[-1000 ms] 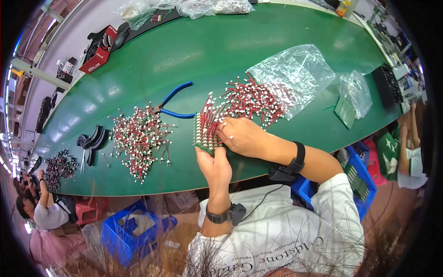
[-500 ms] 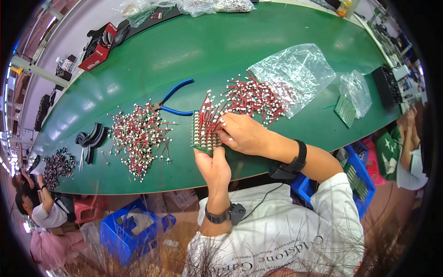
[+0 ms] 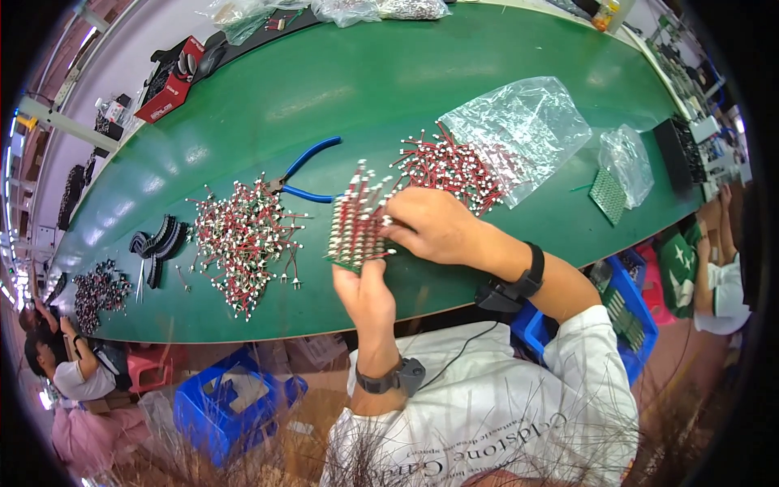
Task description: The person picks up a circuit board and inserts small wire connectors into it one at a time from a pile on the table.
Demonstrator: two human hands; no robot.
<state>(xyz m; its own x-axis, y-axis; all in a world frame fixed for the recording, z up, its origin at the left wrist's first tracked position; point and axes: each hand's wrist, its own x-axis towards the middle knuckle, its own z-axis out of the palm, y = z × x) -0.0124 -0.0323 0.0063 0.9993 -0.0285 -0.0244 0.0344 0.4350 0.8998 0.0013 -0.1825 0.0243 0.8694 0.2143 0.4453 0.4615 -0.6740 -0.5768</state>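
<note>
My left hand (image 3: 367, 299) grips the lower edge of a green circuit board panel (image 3: 347, 264), holding it tilted above the table. Rows of white connectors cover the panel, and red wires with white plug ends (image 3: 361, 195) stand up from it. My right hand (image 3: 434, 229) is closed at the panel's right side, its fingertips among the wires; what they pinch is hidden. Left of the panel lies a heap of short red wires with white connectors (image 3: 243, 243). Another heap of red wires (image 3: 454, 166) lies beyond my right hand. Blue-handled pliers (image 3: 307, 195) rest behind the panel.
A clear plastic bag (image 3: 527, 134) partly covers the far wire heap. Another green panel (image 3: 607, 196) lies at right by a smaller bag (image 3: 629, 162). Black strips (image 3: 166, 243), tweezers (image 3: 140, 280) and a dark heap of parts (image 3: 101, 294) are at left. Blue bins (image 3: 227, 402) stand below the table edge.
My left hand and the panel have shifted slightly left, and the panel has turned so its connector rows face up more. My right hand's fingers remain at its right side.
</note>
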